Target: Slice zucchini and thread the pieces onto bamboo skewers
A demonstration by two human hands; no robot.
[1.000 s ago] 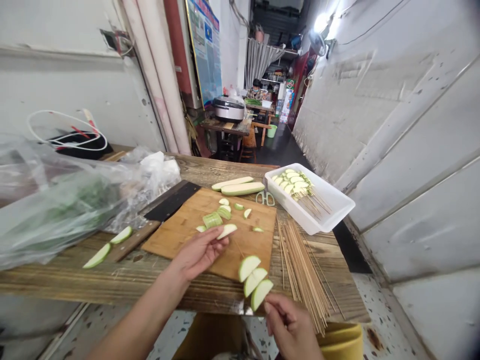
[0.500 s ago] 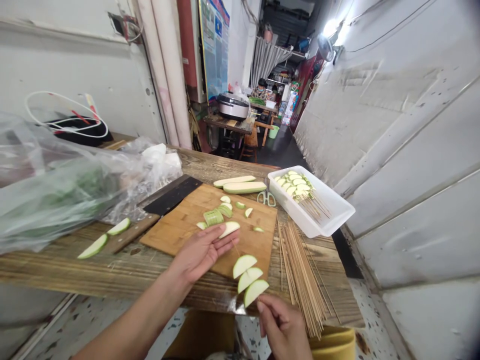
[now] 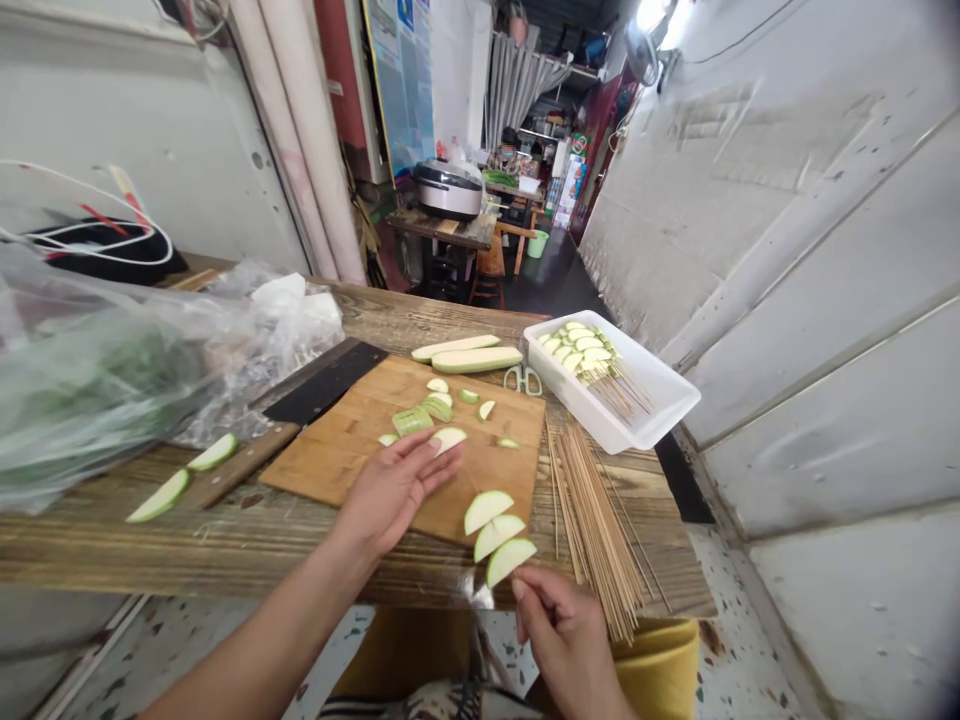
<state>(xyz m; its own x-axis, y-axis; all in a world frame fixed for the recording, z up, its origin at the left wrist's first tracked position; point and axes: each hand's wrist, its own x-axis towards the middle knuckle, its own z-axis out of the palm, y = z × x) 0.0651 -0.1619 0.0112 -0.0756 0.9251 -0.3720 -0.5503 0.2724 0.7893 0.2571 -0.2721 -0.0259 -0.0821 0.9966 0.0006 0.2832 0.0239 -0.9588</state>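
Observation:
A half-moon slice of pale green squash point(image 3: 451, 439) is pinched between the thumb and fingers of my left hand point(image 3: 390, 492), over the cutting board point(image 3: 319, 452). My right hand point(image 3: 568, 628) grips the lower end of a thin skewer at the table's front edge. Threaded on that skewer are three squash slices point(image 3: 498, 538), set one above another; its upper tip is too faint to make out. Cut squash pieces point(image 3: 412, 420) lie stacked on the board beyond my left hand, with several small end pieces scattered near them.
Right of the board lies a bundle of wooden skewers point(image 3: 596, 530). Behind it, a white tray point(image 3: 660, 410) holds filled skewers. Squash halves point(image 3: 476, 358) and scissors point(image 3: 523, 379) rest behind the board. A cleaver point(image 3: 330, 383) and plastic bags point(image 3: 90, 390) occupy the left.
The whole view has shifted slightly, so the table appears higher and further left. Both hands keep their holds, on the loose slice and on the skewer with three slices.

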